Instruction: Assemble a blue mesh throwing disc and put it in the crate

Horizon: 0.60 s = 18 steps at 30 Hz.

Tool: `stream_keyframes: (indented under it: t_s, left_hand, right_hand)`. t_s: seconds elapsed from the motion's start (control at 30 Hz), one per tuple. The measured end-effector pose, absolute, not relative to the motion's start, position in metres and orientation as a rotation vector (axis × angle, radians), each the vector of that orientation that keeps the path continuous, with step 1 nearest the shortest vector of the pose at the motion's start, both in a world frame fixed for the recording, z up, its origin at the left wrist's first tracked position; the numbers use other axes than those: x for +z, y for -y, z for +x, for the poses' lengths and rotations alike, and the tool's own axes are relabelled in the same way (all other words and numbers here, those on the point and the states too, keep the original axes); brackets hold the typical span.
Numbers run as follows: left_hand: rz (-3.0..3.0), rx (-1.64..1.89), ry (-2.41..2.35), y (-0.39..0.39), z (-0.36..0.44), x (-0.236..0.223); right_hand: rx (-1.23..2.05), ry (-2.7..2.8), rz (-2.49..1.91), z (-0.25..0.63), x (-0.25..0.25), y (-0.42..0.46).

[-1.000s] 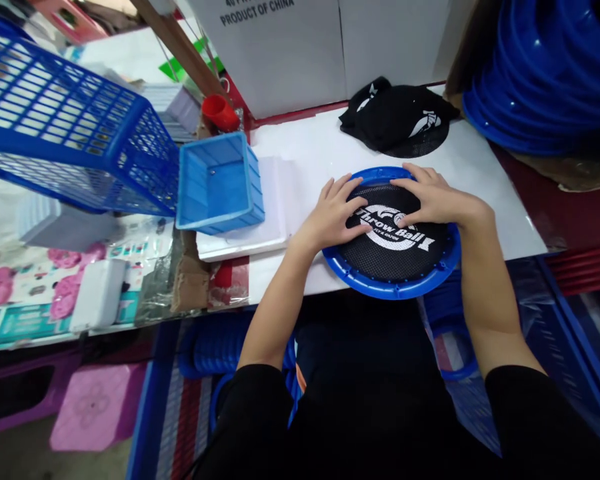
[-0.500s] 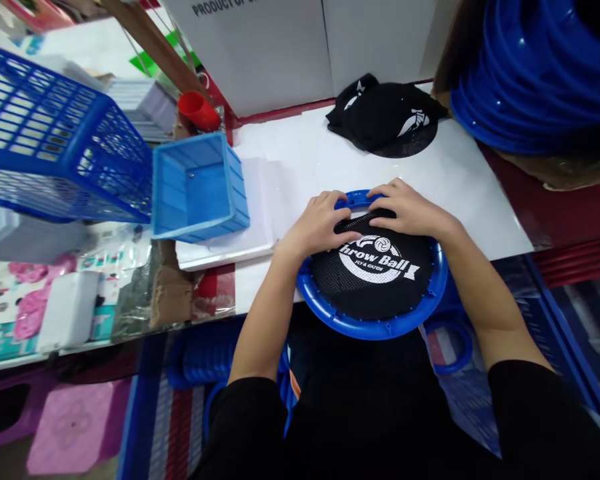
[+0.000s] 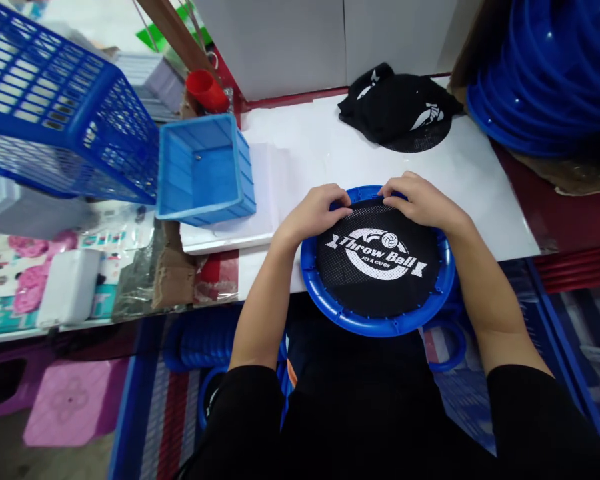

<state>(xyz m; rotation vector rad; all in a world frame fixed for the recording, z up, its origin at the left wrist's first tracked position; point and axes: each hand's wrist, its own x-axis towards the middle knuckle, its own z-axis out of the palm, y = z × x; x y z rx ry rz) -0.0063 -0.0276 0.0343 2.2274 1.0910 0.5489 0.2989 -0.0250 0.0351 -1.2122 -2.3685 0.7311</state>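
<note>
A round blue plastic disc frame (image 3: 375, 323) lies on the white table (image 3: 320, 150), overhanging its near edge. Black mesh netting (image 3: 377, 267) printed "Throw Ball" covers it. My left hand (image 3: 314, 212) pinches the netting at the far left rim with curled fingers. At the far right rim my right hand (image 3: 420, 200) presses and grips the same netting edge. Both hands sit close together on the far side of the disc.
A pile of black mesh nets (image 3: 400, 107) lies at the back of the table. A small light-blue bin (image 3: 205, 170) and a large blue basket (image 3: 55, 113) stand left. Stacked blue disc frames (image 3: 545, 73) fill the right. A red cup (image 3: 206, 90) stands behind the bin.
The disc slid toward me over the table edge. Both hands moved from flat on the mesh centre to the far rim, fingers curling onto the netting edge.
</note>
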Motion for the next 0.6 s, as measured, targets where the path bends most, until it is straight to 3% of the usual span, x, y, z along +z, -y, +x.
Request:
stream_keyframes:
  t_s: [0.6]
  left_hand:
    - [1.870, 0.725, -1.190, 0.017, -0.010, 0.027]
  right_hand:
    - [0.864, 2.191, -1.221, 0.297, 0.028, 0.001]
